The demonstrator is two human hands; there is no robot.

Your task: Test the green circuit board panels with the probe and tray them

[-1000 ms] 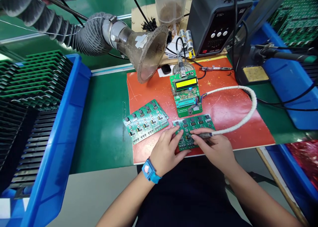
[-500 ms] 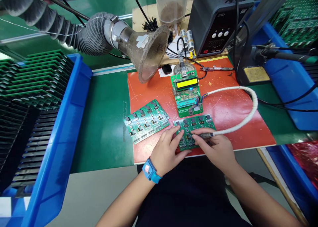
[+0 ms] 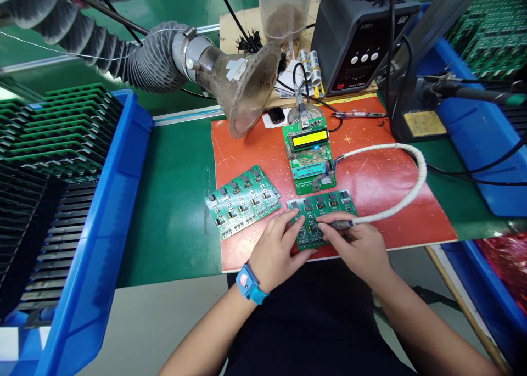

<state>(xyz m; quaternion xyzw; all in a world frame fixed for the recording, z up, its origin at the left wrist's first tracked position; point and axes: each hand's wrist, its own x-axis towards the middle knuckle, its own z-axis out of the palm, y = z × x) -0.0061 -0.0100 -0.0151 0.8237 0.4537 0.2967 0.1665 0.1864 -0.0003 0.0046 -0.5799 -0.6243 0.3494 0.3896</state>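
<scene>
On the red mat (image 3: pixel 395 195) lies a green circuit board (image 3: pixel 329 201) with small digit displays. My left hand (image 3: pixel 280 244), a blue band at its wrist, rests fingers apart on the board's left part and lower edge. In my right hand (image 3: pixel 358 244) is a dark probe (image 3: pixel 342 223), pinched between thumb and fingers, its tip over the middle of the board. A white sleeved cable (image 3: pixel 422 173) loops from the probe up to a programmer board (image 3: pixel 307 156) with a lit yellow screen. Further left lies another circuit board panel (image 3: pixel 245 201).
A fume extraction funnel (image 3: pixel 255 90) hangs above the mat. Blue bins (image 3: pixel 119 162) of boards stand left and right (image 3: pixel 473 145). Behind are a soldering station (image 3: pixel 358 41), a plastic cup (image 3: pixel 286 13) and a pen (image 3: pixel 360 114). A sponge (image 3: pixel 425 123) sits at the right.
</scene>
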